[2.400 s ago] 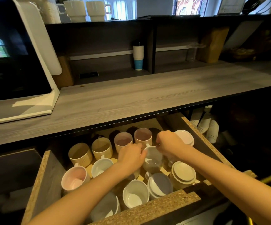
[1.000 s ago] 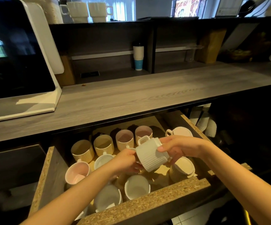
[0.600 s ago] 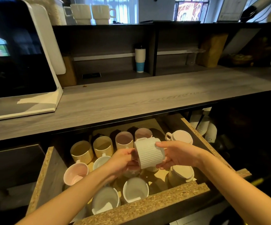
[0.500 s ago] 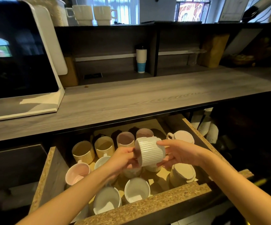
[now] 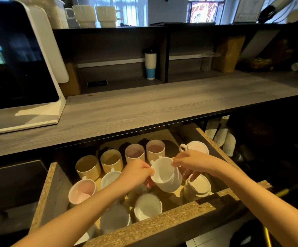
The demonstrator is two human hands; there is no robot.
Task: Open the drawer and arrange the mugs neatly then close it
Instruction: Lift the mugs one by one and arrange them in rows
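Observation:
The chipboard drawer (image 5: 150,227) stands pulled open under the wooden counter, with several mugs inside. A white ribbed mug (image 5: 167,174) hangs above the drawer's middle, mouth up and tilted toward me. My left hand (image 5: 135,174) grips its left rim. My right hand (image 5: 192,164) pinches its right rim and side. Beige mugs (image 5: 88,166) and pinkish mugs (image 5: 155,150) stand upright in the back row. A pink mug (image 5: 82,191) and white mugs (image 5: 147,206) stand nearer the front. Two mugs (image 5: 197,186) on the right sit upside down.
A white-framed screen (image 5: 19,68) stands on the grey counter (image 5: 144,106) at the left. A stack of paper cups (image 5: 150,65) sits on the shelf behind. Two mugs (image 5: 94,16) stand on the top shelf. More paper cup stacks (image 5: 223,134) lie right of the drawer.
Both hands lifted the white ribbed mug out of the drawer. It has turned from lying sideways with its base toward me to mouth up.

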